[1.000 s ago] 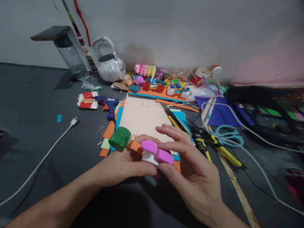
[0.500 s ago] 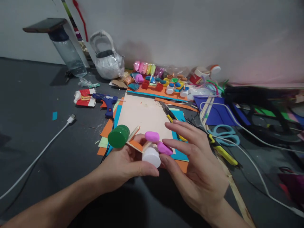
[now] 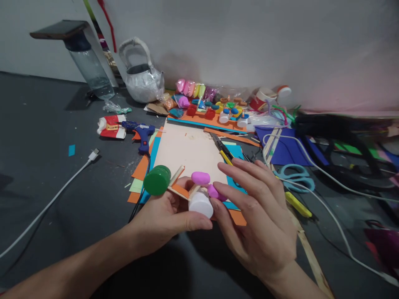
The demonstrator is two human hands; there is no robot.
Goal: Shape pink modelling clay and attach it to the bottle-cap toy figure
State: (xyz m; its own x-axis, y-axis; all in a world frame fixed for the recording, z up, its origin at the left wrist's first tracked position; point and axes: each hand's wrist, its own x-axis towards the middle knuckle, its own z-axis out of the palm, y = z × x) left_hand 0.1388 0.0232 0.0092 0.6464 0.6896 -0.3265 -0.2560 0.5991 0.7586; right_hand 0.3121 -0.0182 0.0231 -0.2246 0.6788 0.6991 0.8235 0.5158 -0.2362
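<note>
My left hand [image 3: 174, 211] is closed around a small craft model made of sticks, an orange strip [image 3: 181, 190] and bottle caps. Its green cap [image 3: 157, 180] sticks out at the left, and a white cap [image 3: 201, 204] lies above my thumb. On the model's far side sits a rounded pink clay piece [image 3: 200, 178]. A second pink clay piece [image 3: 215, 192] is pinched between the thumb and index finger of my right hand [image 3: 258, 216], close against the white cap. The other fingers of that hand are stretched out. My left fingertips are hidden behind the model.
Paper sheets [image 3: 190, 149] lie under my hands, with a utility knife [image 3: 222, 145] on them. A glue gun [image 3: 141, 135] lies left, blue scissors [image 3: 296, 177] right. Behind are an orange board [image 3: 205, 120] bearing small models, a kettle [image 3: 144, 83] and a water bottle [image 3: 90, 68].
My right index finger and thumb have closed in over the pink clay piece on the right, covering more of it. The model in my left hand has shifted very slightly right.
</note>
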